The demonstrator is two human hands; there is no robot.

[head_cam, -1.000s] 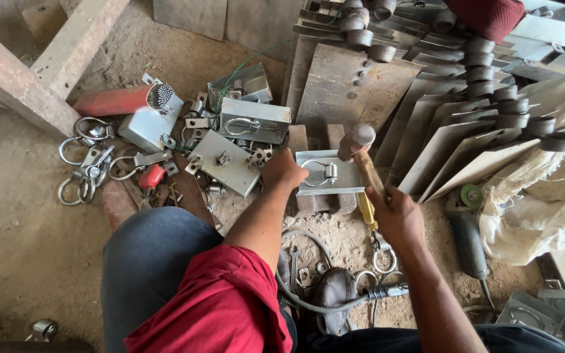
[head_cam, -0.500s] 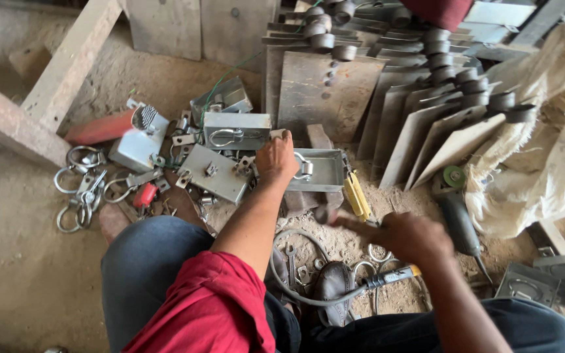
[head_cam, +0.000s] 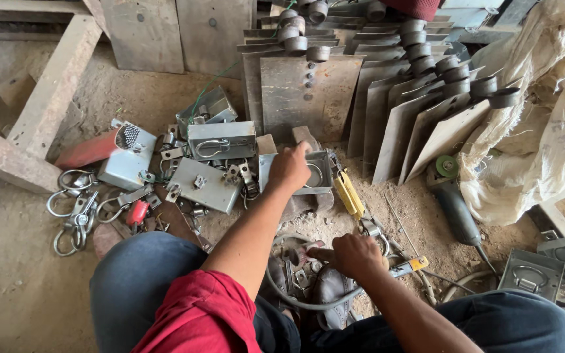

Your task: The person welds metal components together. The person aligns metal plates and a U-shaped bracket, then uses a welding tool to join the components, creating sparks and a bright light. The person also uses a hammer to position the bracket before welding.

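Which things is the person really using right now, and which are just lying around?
In use:
- grey metal lock case, under the left hand
- small parts by the right hand

Lying about:
- yellow-handled tool
- angle grinder
- metal rings
- hinge plates

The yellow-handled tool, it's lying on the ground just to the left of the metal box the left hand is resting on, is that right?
Not quite. The head view shows the yellow-handled tool lying on the ground just to the right of the metal box, not the left. The left hand does rest on that box.
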